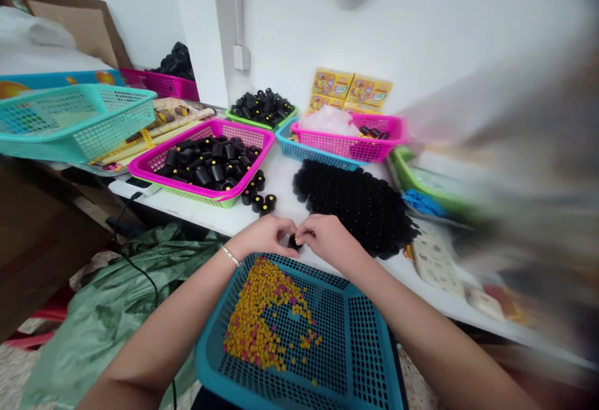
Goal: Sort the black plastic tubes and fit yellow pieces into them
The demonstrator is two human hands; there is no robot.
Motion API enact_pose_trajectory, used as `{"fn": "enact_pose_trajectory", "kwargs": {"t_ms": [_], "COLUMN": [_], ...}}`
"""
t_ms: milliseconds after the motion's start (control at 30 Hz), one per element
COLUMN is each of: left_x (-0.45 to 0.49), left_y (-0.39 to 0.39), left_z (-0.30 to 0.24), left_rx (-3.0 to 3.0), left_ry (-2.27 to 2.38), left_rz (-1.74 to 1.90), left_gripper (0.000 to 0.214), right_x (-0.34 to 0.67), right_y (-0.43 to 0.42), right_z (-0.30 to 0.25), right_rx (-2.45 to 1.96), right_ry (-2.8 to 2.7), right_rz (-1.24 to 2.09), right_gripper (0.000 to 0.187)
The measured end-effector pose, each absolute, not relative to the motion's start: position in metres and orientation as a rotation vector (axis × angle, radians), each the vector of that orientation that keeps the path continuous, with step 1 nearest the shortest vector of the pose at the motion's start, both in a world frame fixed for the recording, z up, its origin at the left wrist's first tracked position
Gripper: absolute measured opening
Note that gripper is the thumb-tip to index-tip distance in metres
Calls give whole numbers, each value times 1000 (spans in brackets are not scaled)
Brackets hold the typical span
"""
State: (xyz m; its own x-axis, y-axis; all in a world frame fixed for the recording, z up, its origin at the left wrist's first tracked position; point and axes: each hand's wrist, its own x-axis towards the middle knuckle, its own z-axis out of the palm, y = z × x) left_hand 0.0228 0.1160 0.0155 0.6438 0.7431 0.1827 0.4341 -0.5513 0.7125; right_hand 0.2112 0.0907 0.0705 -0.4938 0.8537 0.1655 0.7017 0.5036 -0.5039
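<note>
Both hands meet at the near table edge, above the far rim of a blue basket that holds several small yellow and pink beads. My left hand and my right hand are both closed in a pinch on one small black cap between them. A large cluster of black caps stands packed together on the white table just beyond my right hand. A few loose black caps with yellow dots stand just beyond my left hand.
A pink basket of black caps sits at left, with a teal basket further left. Green, blue and pink baskets line the back by yellow boxes. A green bag lies below the table. The right side is blurred.
</note>
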Motion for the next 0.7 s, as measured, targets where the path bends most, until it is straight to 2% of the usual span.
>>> {"fn": "enact_pose_trajectory", "kwargs": {"t_ms": [700], "left_x": [22], "left_y": [117], "left_z": [11], "left_rx": [2222], "left_ry": [906], "left_rz": [638], "left_gripper": [42], "right_x": [206], "right_y": [92], "right_z": [67], "right_rx": [-1306], "right_ry": [-2350], "right_rz": [503], "right_gripper": [21]}}
